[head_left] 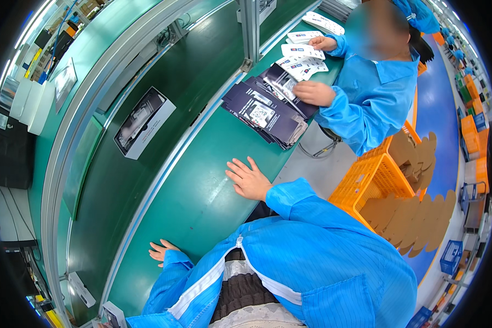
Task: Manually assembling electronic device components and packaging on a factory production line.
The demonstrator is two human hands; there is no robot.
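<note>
My right hand [248, 180] lies flat on the green tabletop [194, 208], its fingers spread and holding nothing. Lower left, my left hand [163, 251] rests on the same surface with fingers apart, partly covered by its blue sleeve. Beyond my right hand is a fanned pile of dark printed leaflets [268, 115]. On the green belt to the left sits an open box [143, 123] with a dark inside and pale contents that I cannot make out. Neither hand touches the leaflets or the box.
A co-worker in a blue smock [361, 104] handles white printed cards [303, 59] and the leaflets at the far right. Orange crates [366, 183] with brown cardboard pieces [415, 218] stand to the right. A metal frame post [250, 33] rises beside the belt. A white box [82, 288] lies lower left.
</note>
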